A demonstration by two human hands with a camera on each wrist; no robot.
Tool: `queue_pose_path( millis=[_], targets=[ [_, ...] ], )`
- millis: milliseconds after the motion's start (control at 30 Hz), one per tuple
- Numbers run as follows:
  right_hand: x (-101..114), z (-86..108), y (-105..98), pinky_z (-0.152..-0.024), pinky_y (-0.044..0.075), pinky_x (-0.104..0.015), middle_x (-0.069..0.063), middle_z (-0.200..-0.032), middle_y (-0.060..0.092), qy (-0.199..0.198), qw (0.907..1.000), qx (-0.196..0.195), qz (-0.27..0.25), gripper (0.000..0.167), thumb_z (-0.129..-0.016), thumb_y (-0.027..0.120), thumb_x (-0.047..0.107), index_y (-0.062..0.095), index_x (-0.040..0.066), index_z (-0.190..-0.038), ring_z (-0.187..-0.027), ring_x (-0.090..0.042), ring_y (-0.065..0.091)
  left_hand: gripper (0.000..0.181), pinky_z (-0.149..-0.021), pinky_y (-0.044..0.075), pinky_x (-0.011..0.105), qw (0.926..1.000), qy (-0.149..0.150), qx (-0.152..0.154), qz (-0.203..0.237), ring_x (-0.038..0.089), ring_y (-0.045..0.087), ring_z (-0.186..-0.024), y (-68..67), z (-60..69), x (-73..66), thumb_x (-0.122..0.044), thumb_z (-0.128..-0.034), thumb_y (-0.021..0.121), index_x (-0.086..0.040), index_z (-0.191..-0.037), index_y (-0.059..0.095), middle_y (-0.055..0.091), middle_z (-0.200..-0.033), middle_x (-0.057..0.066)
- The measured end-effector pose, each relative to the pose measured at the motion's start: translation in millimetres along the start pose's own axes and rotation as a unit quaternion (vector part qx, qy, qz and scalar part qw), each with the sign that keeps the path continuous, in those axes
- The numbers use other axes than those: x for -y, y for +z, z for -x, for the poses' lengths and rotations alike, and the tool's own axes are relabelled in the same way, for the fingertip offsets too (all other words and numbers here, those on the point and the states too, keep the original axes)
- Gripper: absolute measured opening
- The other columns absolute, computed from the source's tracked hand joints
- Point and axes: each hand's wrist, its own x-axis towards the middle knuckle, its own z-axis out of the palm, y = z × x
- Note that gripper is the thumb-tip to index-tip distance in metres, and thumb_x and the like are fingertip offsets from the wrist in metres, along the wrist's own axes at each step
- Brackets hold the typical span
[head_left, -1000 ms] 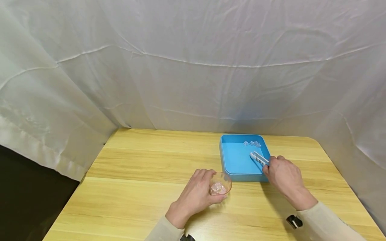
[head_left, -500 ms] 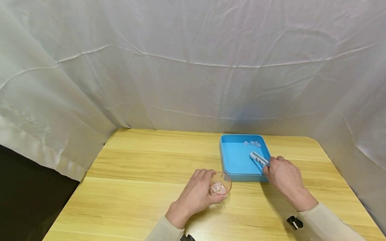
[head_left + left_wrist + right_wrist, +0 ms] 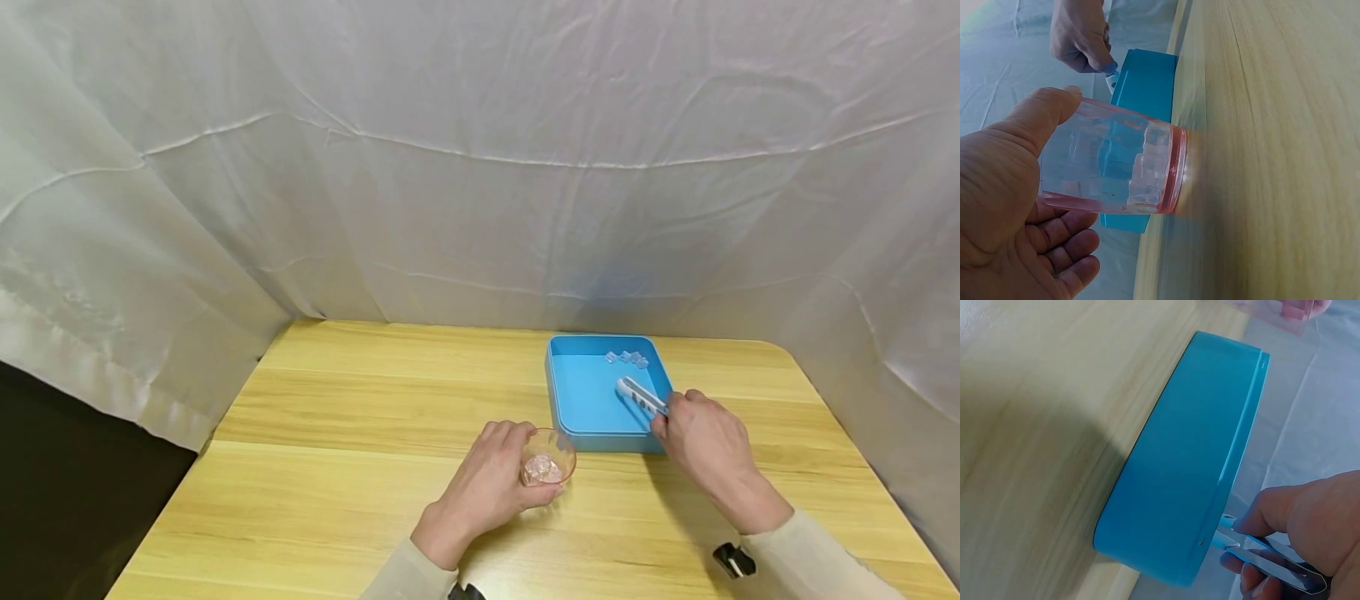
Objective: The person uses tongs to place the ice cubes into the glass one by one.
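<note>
Pale grey fabric drapes (image 3: 480, 192) hang around a yellowish wood-grain table (image 3: 352, 400), so attention goes straight to the fingers. Right hand (image 3: 708, 437) first: thumb and fingers pinch slim metal tongs with white tips (image 3: 641, 393), arms slightly apart in the wrist view; can't tell whether anything sits between the tips. They're over the inside of a square sky-blue plastic tray (image 3: 585, 400), short of the little cluster of clear cube-like pieces (image 3: 627, 358) by its far wall. Left hand (image 3: 487, 475) has thumb and fingers curled round opposite sides of a see-through pink-tinted tumbler (image 3: 1079, 159), upright just beside the tray, with clear chunks (image 3: 542, 469) at the bottom. Honestly, a light, even squeeze on the tongs seems best, since slick-looking pieces would probably shoot out under a hard pinch. Coming down over the pieces likely beats scraping along the wall imo, and a gentle, steady hold should stop the tumbler tipping.
</note>
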Motion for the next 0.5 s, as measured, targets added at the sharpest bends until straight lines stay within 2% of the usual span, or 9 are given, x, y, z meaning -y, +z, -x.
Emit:
queue_pose_path(
  millis=[300, 500],
  targets=[
    [3.1, 4.2, 0.1, -0.041, 0.035, -0.033, -0.005, -0.065, 0.043, -0.005, 0.9999, -0.016, -0.004, 0.029, -0.092, 0.071, 0.016, 0.053, 0.004, -0.072, -0.053, -0.019, 0.039, 0.075, -0.105, 0.05, 0.035, 1.0, -0.002, 0.0, 0.005, 0.019, 0.058, -0.116, 0.3, -0.2, -0.6, -0.051, -0.0819, 0.087, -0.007, -0.136, 0.061, 0.068, -0.123, 0.005],
    [3.9, 7.5, -0.3, -0.042, 0.033, -0.033, -0.004, -0.065, 0.041, -0.016, 0.9988, -0.044, -0.01, 0.029, -0.09, 0.071, 0.015, 0.052, 0.006, -0.072, -0.053, -0.018, 0.037, 0.074, -0.104, 0.051, 0.034, 1.0, 0.003, -0.005, 0.005, 0.019, 0.058, -0.116, 0.8, -0.6, -0.5, -0.05, -0.0816, 0.088, -0.006, -0.135, 0.062, 0.068, -0.123, 0.005]
  ],
)
